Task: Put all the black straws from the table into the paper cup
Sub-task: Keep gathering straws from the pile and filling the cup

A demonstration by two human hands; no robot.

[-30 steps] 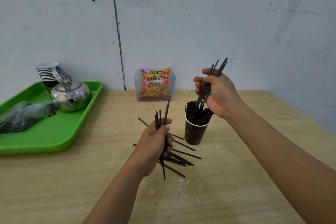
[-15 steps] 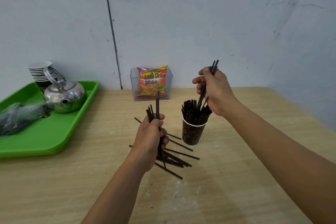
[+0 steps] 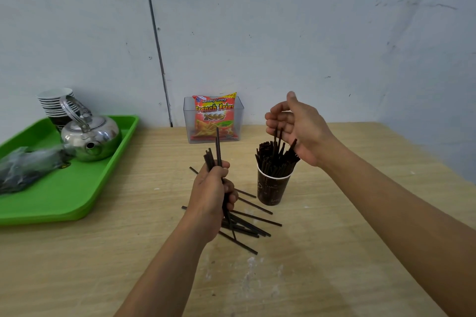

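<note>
While left grip (image 3: 211, 194) clutches straw bundle (image 3: 212, 158), right grip (image 3: 298, 131) slack above cup (image 3: 272, 188) (loose straws (image 3: 248, 224) beside), far from table edge (image 3: 419, 155).

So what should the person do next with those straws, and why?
Probably move the left hand across to the paper cup and lower its bundle of straws in. That hand grips the bundle upright, the cup stands just to its right, and the right hand hangs open over the cup, holding nothing. More loose straws lie on the table for afterwards.
</note>
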